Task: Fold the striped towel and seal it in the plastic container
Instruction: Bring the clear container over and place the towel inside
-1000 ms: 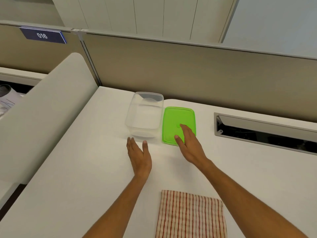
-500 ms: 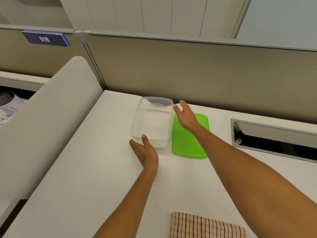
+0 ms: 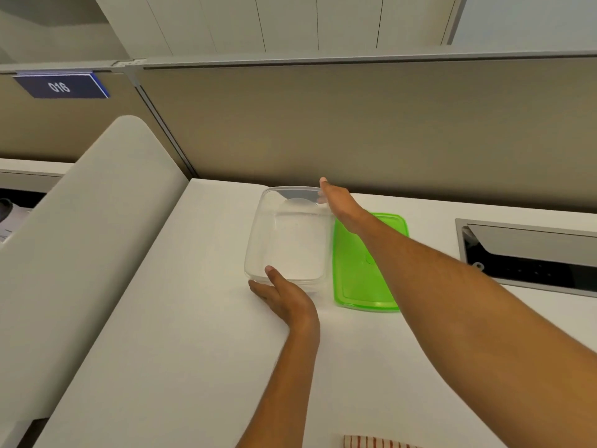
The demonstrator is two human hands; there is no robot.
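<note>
The clear plastic container [image 3: 255, 240] stands open and empty on the white desk. Beside it on the right lies the green lid [image 3: 355, 286], flat on the desk. My left hand [image 3: 284, 295] holds the container's near left corner, thumb over the rim and fingers outside the wall. My right hand [image 3: 337, 202] reaches across the lid to the far right corner, fingers hooked over the rim there and thumb sticking up. Only a strip of the red-striped towel [image 3: 378, 442] shows at the bottom edge.
A beige partition wall [image 3: 323, 130] runs right behind the container. A rounded white panel [image 3: 80, 237] rises along the desk's left side. A recessed cable tray [image 3: 529, 253] is set into the desk at the right.
My right hand left the green lid and moved to the container's far right corner. My left hand slid forward to the near corner. The view tilted up, so the towel dropped almost out of sight.
</note>
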